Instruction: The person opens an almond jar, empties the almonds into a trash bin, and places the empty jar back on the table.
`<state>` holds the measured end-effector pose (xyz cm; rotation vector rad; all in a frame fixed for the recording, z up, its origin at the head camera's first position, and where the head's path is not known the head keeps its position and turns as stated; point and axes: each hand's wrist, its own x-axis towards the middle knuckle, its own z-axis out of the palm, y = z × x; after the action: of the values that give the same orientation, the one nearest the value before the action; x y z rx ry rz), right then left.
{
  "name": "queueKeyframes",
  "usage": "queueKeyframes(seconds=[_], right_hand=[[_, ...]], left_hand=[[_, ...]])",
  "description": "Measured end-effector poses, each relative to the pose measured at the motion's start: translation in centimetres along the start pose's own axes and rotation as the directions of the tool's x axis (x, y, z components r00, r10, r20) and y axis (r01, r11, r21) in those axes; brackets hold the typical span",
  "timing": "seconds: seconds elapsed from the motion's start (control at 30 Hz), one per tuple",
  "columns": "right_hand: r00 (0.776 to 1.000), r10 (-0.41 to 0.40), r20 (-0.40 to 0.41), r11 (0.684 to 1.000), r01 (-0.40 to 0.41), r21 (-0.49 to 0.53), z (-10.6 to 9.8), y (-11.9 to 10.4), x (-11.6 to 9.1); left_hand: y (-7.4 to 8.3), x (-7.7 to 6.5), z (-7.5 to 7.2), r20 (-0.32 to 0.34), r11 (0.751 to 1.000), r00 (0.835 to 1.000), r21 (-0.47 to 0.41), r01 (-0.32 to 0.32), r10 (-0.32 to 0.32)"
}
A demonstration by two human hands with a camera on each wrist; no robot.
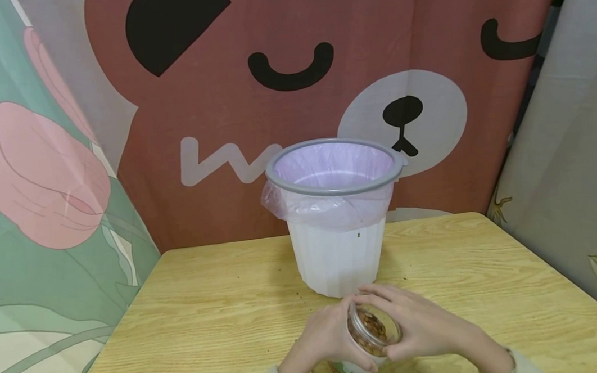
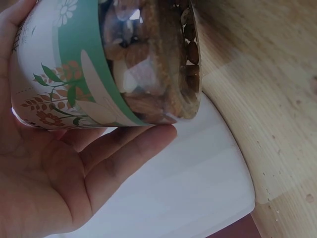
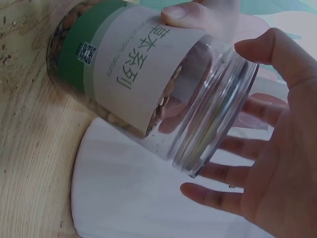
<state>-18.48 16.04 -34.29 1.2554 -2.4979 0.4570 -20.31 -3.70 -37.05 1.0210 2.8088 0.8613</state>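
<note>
A clear jar [image 1: 370,324] with a green-and-white printed label stands tilted low in the head view, partly filled with brown, nut-like pieces. My left hand [image 1: 326,334] grips its body; in the left wrist view, the fingers [image 2: 129,153] lie along the label side. Around the clear lid [image 3: 218,131] at the jar's mouth curl the thumb and fingers of my right hand [image 1: 424,322]. Whether the lid is seated or loose is hard to tell. Both hands partly cover the jar in the head view.
Just beyond the hands stands a white waste bin [image 1: 339,257] with a grey rim and a pinkish-purple liner bag [image 1: 335,210]. Small crumbs dot the wooden table [image 1: 213,303]. A bear-printed curtain [image 1: 284,114] hangs behind, with more printed cloth [image 1: 40,183] at the left.
</note>
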Motion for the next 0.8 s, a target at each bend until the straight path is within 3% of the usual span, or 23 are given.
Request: queueKeyframes(seconds=[0.2,0.33,0.53,0.7,0.8], right_hand=[[0.997,-0.068,0.024,0.997,0.067,0.04,0.0,0.4,-0.2],[0.998,-0.063,0.01,0.997,0.062,0.039,0.1,0.2,-0.2],[0.996,0.073,-0.042,0.996,-0.071,0.052,0.2,-0.2,0.2],[0.976,0.216,-0.003,0.976,-0.216,0.015,0.3,-0.5,0.5],[0.968,0.251,0.008,0.968,-0.251,-0.006,0.4,-0.7,0.6]], left_hand=[[0.1,0.0,0.0,-0.001,1.0,1.0,0.01,0.008,-0.008],[0.1,0.0,0.0,-0.003,1.0,1.0,0.011,0.001,-0.001],[0.1,0.1,-0.1,0.001,1.0,1.0,0.024,0.002,-0.002],[0.3,0.1,-0.2,0.009,0.999,1.0,0.037,0.007,-0.007],[0.4,0.0,-0.2,0.011,0.999,1.0,0.036,0.01,-0.01]])
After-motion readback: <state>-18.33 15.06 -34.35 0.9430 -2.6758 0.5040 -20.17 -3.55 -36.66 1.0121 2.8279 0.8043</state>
